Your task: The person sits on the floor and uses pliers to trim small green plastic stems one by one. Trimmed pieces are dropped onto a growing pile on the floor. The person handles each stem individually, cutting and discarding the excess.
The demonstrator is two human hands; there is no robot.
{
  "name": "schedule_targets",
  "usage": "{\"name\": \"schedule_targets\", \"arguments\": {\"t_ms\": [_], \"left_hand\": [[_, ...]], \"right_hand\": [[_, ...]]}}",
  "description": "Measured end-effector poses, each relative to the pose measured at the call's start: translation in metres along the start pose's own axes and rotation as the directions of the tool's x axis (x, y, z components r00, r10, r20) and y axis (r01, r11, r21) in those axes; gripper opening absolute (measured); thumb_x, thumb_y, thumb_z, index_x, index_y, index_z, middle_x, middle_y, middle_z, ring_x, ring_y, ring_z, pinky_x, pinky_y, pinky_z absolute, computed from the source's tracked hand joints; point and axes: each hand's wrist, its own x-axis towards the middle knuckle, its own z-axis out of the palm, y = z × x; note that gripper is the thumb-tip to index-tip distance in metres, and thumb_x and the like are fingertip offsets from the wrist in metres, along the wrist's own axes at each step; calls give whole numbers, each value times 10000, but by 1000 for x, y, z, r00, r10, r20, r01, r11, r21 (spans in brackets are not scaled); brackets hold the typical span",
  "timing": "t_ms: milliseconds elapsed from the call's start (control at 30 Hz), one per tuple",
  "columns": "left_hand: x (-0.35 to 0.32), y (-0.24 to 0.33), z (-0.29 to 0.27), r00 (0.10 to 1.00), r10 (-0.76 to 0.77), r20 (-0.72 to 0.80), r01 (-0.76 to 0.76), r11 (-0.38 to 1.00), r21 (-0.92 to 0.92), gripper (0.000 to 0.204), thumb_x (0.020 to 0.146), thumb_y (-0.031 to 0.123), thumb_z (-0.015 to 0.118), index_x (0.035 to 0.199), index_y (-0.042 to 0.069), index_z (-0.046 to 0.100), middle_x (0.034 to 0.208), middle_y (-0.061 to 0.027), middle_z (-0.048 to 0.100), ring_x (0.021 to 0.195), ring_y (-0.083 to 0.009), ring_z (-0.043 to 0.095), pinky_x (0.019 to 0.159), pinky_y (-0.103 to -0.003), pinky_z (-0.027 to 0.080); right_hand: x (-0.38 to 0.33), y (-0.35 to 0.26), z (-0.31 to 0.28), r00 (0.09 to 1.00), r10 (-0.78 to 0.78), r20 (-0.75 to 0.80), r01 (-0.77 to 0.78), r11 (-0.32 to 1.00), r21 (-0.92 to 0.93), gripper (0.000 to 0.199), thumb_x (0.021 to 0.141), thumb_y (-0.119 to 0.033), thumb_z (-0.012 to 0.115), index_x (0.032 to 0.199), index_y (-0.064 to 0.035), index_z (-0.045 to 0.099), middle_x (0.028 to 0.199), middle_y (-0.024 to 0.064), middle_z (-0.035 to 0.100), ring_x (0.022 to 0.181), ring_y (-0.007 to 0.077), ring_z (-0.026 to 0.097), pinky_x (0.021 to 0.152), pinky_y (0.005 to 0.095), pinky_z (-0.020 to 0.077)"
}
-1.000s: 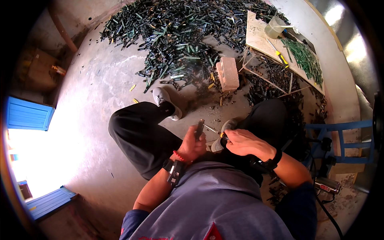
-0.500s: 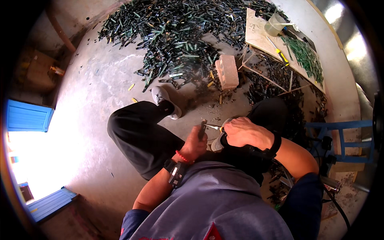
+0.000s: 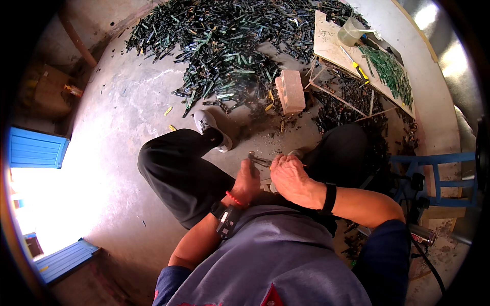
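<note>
Gripping pliers [image 3: 259, 160] | left hand [image 3: 247, 181]; right hand [image 3: 292, 176] pinching a small piece

Concrete floor [image 3: 117, 127] carries green strip pile [image 3: 224, 46], brick [image 3: 290, 91], board [image 3: 332, 46].

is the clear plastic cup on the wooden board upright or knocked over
Upright. The clear cup stands on its base at the far end of the wooden board, open mouth up. Whether it holds anything, cannot tell.

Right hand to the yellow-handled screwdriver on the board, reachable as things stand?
Probably not without letting go. The right hand is busy at the pliers with the left hand, low between the knees. The screwdriver lies on the board beyond the brick; nothing blocks the way.
</note>
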Motion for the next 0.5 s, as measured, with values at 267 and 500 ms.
{"name": "schedule_targets", "arguments": {"t_ms": [267,500], "left_hand": [[2,1,-3,995,-87,-54,84,995,-55,506,846,600,322,600,158,322,473,46,213,374,-108,181,373,-264,159],[-8,25,4,954,-297,-31,281,928,-246,512,843,606,327,595,158,317,467,42,221,371,-111,182,372,-270,159]], "right_hand": [[4,-1,-3,1000,6,-14,-4,995,101,302,729,-178,545,925,49,577,699,84,586,690,160,564,662,323,364],[5,-4,18,996,92,-5,-81,900,429,238,744,-93,545,914,74,533,792,177,597,719,275,584,647,384,468]]}}
